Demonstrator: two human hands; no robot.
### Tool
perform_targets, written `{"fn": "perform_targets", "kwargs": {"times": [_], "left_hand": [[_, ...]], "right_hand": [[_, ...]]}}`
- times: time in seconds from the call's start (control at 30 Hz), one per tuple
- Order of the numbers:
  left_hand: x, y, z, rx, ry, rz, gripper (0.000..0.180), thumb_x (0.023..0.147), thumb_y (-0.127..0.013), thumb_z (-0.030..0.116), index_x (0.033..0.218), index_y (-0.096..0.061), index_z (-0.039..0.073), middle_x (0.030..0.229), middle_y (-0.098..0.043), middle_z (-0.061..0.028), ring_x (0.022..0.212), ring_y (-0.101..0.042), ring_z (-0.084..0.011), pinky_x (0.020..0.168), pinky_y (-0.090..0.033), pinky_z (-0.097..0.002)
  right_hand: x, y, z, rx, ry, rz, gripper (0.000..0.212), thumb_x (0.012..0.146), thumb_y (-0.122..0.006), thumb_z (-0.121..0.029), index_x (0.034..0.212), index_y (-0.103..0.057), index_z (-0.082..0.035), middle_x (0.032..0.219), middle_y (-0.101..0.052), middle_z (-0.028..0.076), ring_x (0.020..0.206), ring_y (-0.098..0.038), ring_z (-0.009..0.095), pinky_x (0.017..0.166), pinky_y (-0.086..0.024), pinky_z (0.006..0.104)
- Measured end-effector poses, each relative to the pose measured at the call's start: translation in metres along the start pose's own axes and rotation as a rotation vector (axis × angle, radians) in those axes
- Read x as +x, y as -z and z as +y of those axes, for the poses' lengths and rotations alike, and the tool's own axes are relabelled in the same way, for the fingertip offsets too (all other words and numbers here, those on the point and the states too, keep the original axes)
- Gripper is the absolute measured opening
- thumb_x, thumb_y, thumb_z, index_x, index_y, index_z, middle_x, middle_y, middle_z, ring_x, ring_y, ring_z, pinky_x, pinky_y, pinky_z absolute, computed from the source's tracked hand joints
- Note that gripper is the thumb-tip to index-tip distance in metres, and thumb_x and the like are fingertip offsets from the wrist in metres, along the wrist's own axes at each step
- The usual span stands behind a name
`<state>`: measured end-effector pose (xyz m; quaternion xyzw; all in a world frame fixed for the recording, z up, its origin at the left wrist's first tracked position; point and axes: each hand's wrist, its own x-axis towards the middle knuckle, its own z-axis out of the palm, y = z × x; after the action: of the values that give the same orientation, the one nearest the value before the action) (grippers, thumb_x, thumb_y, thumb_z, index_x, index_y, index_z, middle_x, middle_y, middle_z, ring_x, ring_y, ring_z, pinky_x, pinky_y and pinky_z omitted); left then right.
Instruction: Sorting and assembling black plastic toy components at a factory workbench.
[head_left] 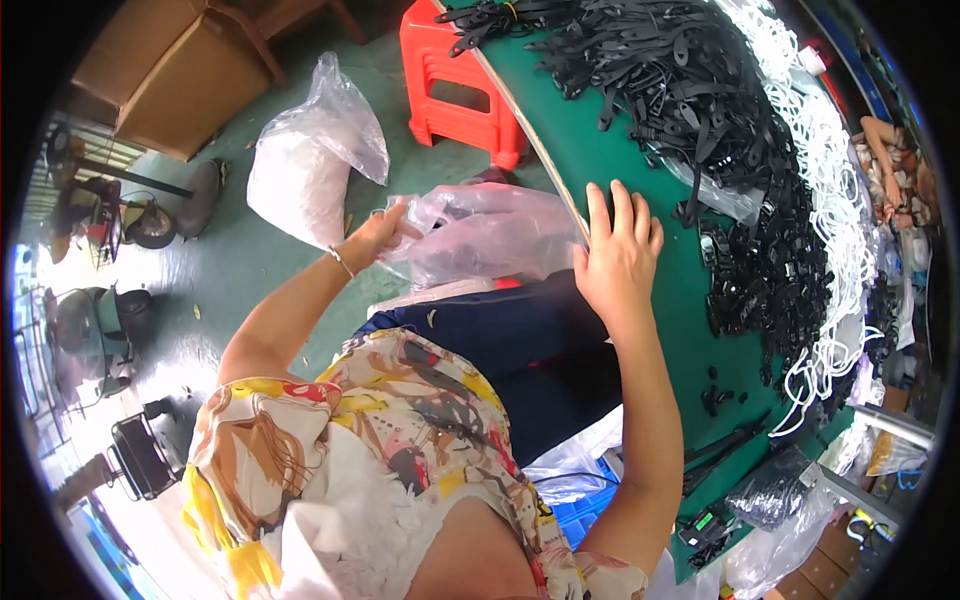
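While the left hand [378,235] pinches the crumpled clear plastic bag [480,232] at frame centre, the right hand [617,255] lies flat, its fingers slightly spread, on the green tabletop [640,160].

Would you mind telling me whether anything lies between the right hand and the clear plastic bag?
Nothing visible does: the right hand rests flat at the green table's edge, right beside the clear plastic bag that the left hand grips.
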<state>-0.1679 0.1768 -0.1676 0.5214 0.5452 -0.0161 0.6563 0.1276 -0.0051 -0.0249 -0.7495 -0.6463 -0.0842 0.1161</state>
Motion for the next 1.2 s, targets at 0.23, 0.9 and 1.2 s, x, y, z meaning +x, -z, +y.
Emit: {"fn": "perform_targets", "kwargs": {"times": [0.23, 0.9, 1.2], "left_hand": [[-0.006, -0.025, 0.034, -0.054, -0.118, -0.080, 0.075, 0.090, -0.022, 0.059, 0.085, -0.070, 0.002, 0.048, -0.023, 0.0079, 0.042, -0.022, -0.0075, 0.041, -0.019, -0.0259], [0.007, 0.117, -0.045, -0.361, -0.064, 0.195, 0.055, 0.087, -0.047, 0.050, 0.087, -0.065, -0.002, 0.054, -0.043, 0.0004, 0.046, -0.044, -0.0136, 0.044, -0.038, -0.0264], [-0.033, 0.035, -0.001, 0.193, -0.264, 0.059, 0.053, 0.082, -0.057, 0.048, 0.096, -0.060, -0.003, 0.080, -0.061, -0.0112, 0.069, -0.058, -0.0168, 0.059, -0.049, -0.0288]], "right_hand": [[-0.003, 0.006, -0.005, 0.083, 0.066, 0.110, 0.051, 0.069, -0.067, -0.015, 0.116, -0.049, -0.011, 0.120, -0.045, 0.010, 0.114, -0.042, 0.029, 0.089, -0.035, 0.0500], [0.024, -0.230, -0.163, 0.616, -0.039, -0.808, 0.035, 0.088, -0.048, -0.037, 0.088, -0.064, -0.006, 0.080, -0.064, 0.018, 0.077, -0.062, 0.035, 0.068, -0.046, 0.0441], [0.028, -0.253, -0.170, 0.916, -0.238, -0.525, 0.028, 0.082, -0.060, -0.026, 0.099, -0.062, -0.005, 0.068, -0.062, 0.013, 0.062, -0.060, 0.021, 0.059, -0.046, 0.0327]]}}
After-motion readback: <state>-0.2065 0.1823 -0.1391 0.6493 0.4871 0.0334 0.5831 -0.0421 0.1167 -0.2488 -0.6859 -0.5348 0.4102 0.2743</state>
